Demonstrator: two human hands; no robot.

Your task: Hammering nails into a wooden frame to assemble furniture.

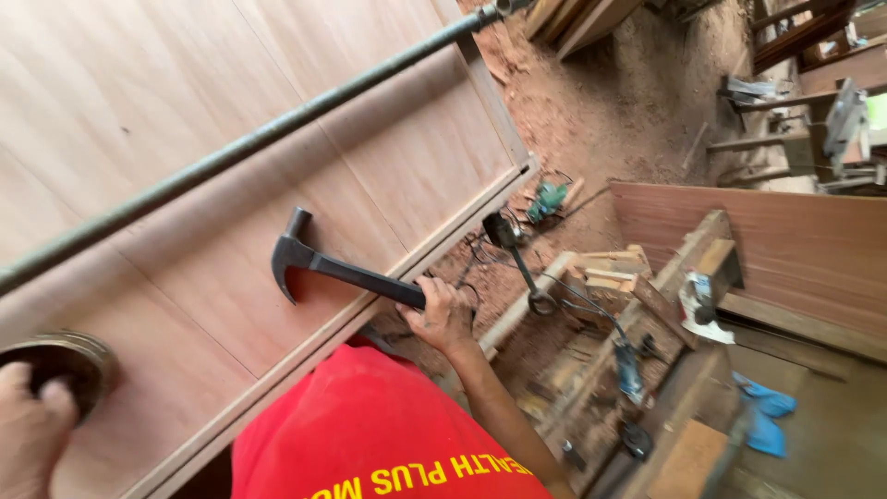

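Gripping the handle end of a black steel claw hammer [319,263], head-heavy and rigid, above a large reddish plywood panel [185,120], the right hand [445,316] is clamped shut, while the left hand [32,425] clasps a round dark tin [65,362]

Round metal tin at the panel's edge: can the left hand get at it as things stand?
Probably yes: the left hand already rests against the round metal tin on the plywood panel, nothing between them.

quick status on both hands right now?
Left hand: fingers on the rim of a round dark metal tin; grip cannot be told.
Right hand: closed on the handle of a black claw hammer.
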